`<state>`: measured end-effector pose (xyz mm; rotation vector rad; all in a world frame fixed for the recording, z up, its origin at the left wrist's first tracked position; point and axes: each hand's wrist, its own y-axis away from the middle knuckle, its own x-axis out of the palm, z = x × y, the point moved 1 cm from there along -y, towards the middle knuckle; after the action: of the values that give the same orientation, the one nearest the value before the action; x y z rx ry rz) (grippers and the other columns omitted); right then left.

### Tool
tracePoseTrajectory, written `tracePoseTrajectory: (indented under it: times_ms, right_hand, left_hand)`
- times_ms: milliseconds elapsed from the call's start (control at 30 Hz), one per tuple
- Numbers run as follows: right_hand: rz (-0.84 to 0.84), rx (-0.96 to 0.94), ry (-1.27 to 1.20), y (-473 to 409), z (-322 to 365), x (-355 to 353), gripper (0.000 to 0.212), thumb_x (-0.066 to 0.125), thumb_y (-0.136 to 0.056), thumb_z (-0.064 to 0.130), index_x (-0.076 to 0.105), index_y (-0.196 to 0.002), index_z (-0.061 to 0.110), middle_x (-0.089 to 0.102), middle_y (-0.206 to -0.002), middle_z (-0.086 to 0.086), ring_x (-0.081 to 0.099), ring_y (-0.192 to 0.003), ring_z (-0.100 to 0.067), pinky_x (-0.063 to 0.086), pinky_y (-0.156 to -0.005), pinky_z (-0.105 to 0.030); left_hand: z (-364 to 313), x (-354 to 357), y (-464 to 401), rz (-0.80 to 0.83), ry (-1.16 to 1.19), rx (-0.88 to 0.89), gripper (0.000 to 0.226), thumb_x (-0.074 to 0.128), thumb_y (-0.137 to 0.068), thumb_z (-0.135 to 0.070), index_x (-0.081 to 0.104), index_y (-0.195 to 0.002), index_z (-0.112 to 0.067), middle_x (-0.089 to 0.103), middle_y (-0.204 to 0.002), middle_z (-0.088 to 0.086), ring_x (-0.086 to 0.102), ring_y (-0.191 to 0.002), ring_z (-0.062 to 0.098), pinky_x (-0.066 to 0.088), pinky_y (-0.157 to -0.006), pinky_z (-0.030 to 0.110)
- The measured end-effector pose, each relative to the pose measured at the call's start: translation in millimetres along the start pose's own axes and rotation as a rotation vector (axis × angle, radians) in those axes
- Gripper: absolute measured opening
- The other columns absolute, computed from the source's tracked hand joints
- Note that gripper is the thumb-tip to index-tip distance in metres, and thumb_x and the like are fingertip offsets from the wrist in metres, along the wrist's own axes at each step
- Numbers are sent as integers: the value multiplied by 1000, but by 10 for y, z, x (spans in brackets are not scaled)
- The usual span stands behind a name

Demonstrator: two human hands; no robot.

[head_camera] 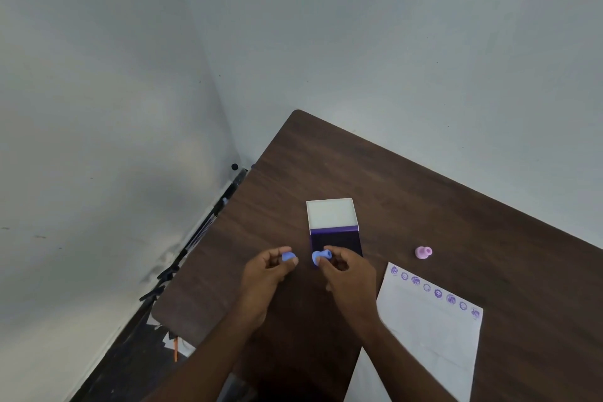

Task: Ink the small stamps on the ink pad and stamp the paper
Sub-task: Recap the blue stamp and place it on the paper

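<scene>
My right hand [347, 274] pinches a small blue stamp [321, 256], held on its side just in front of the open ink pad [339, 240]. The pad's dark purple surface lies flat and its white lid [331, 212] stands raised behind it. My left hand [267, 274] holds a small blue cap-like piece [288, 257] between thumb and fingers, a short gap left of the stamp. A pink stamp [423, 252] lies on the table to the right. The white paper [434, 326] at the right carries a row of several purple prints along its top edge.
The dark wooden table [424, 199] stands against a white wall, with its left edge near my left hand. A black tripod stand [195, 238] leans beside the table on the left, with scraps on the floor below.
</scene>
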<state>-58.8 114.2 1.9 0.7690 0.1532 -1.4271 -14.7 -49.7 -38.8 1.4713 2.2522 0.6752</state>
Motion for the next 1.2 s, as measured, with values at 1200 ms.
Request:
tracePoseTrajectory:
  times_ms: [1200]
  right_hand:
    - [244, 69, -431, 34, 33, 32, 26, 76, -80, 12, 71, -105, 8, 75, -98, -9, 73, -85, -23, 61, -81, -31]
  left_hand:
    - [-379, 1, 146, 182, -68, 246, 20, 76, -78, -13, 75, -95, -24, 78, -87, -11, 73, -83, 9, 55, -68, 14]
